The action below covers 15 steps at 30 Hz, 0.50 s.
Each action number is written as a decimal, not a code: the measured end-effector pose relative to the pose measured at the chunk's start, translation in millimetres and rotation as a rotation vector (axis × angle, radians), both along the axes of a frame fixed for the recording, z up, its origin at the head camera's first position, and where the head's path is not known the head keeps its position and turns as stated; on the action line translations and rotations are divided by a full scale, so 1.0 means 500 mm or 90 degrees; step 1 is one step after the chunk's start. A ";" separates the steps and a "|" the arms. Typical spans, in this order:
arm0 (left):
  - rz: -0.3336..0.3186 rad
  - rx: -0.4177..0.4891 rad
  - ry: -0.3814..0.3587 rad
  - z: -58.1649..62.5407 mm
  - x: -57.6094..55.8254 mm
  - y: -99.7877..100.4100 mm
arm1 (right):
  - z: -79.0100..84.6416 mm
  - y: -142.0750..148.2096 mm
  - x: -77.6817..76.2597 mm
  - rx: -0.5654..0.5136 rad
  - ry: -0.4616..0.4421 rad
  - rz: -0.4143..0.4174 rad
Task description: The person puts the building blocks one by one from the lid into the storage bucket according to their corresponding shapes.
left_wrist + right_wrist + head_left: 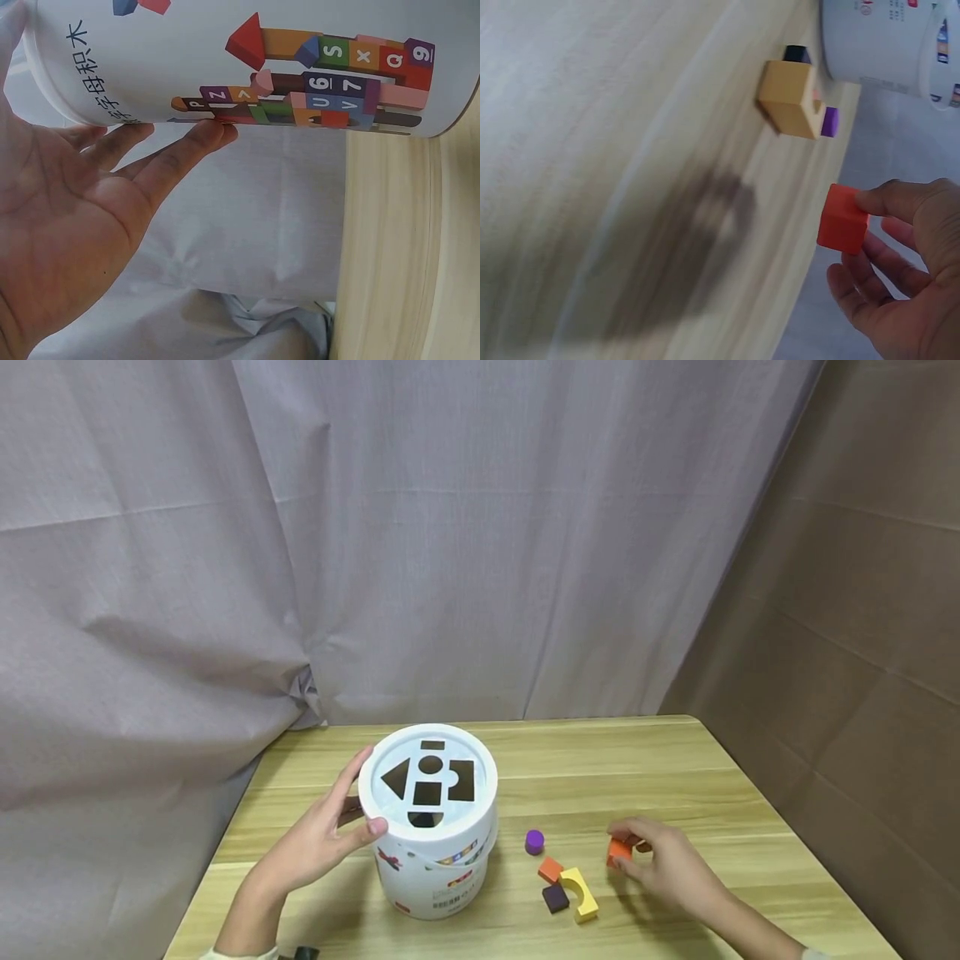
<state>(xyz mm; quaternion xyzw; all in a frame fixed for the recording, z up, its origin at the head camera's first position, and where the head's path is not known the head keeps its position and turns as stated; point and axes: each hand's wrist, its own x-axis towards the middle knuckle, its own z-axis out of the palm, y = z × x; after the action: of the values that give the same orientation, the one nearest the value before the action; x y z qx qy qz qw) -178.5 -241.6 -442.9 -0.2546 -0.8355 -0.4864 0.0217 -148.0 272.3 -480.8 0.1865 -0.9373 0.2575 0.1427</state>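
Observation:
A white bucket (438, 881) stands upright on the table, its lid (401, 758) pierced with several shaped holes. My left hand (318, 839) holds the bucket by its upper left side, thumb at the rim and fingers spread along the wall. In the left wrist view the fingers (176, 161) touch the bucket's printed side (337, 67). To the right, my right hand (667, 864) pinches an orange block (619, 852) between thumb and fingers. The right wrist view shows this block (843, 219) held above the tabletop, with a shadow below.
Between bucket and right hand lie a purple cylinder (535, 842), another orange block (551, 870), a dark block (556, 897) and a yellow block with a curved notch (587, 906). The wooden table (600, 760) meets a grey curtain (450, 568) behind.

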 end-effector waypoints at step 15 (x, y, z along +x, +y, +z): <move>-0.001 0.011 -0.009 -0.001 0.001 0.001 | 0.057 -0.033 -0.005 -0.024 0.141 0.037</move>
<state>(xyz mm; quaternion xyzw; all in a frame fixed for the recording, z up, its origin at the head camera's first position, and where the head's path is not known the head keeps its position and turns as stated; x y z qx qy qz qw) -178.1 -241.3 -443.5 -0.2516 -0.8312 -0.4955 0.0174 -150.6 255.7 -452.1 0.2383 -0.9049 0.2569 0.2416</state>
